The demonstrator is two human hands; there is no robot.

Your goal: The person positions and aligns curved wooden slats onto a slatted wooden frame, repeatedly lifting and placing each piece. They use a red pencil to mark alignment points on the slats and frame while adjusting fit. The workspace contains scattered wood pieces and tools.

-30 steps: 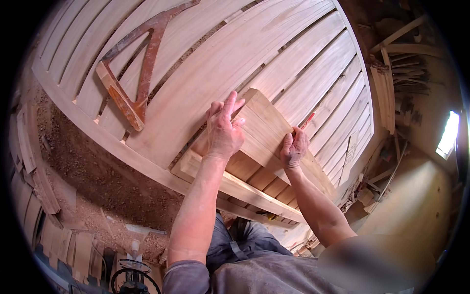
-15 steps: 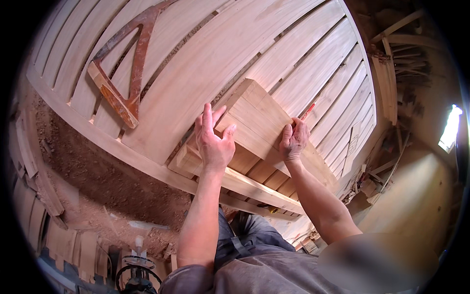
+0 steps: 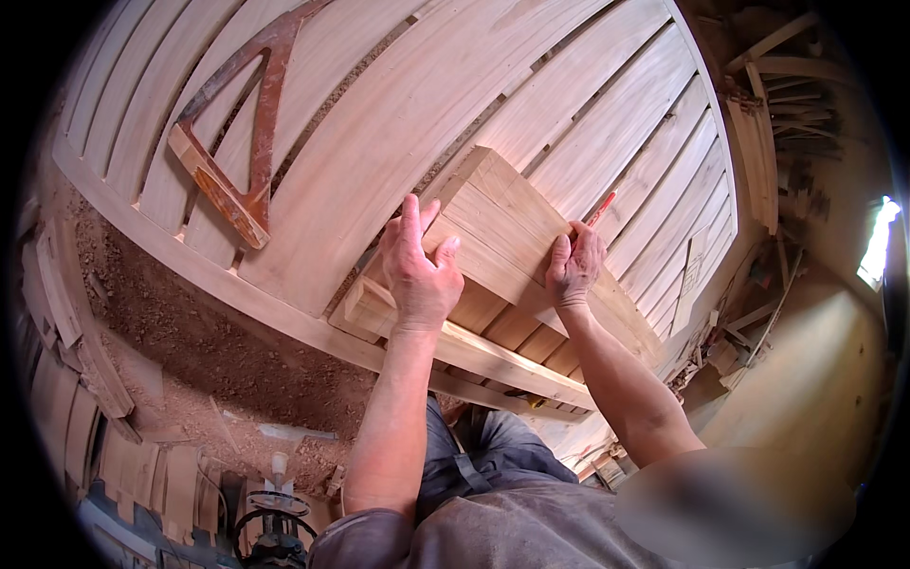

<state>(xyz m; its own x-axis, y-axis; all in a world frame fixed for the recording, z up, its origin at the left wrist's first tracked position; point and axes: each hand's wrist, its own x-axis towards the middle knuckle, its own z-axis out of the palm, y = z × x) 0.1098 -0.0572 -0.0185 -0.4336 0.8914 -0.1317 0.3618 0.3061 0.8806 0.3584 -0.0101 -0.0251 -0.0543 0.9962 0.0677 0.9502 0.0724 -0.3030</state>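
A thick pale wooden block, with thin lines along its faces, lies across the slatted panel in front of me. My left hand is at the block's left end, index finger raised and thumb held apart, with the other fingers partly hidden. At the block's right part, my right hand rests on its upper edge with bent fingers. A red pencil sticks up out of that hand. Below the block, a long wooden rail runs along the near side.
The large slatted wooden panel spreads out under the work. On its left part lies a worn brown triangular frame. Sawdust covers the floor at left, beside stacked planks. More timber pieces stand at far right.
The picture has shifted slightly. Both hands keep nearly the same places on the block, and the pencil stays in my right hand.
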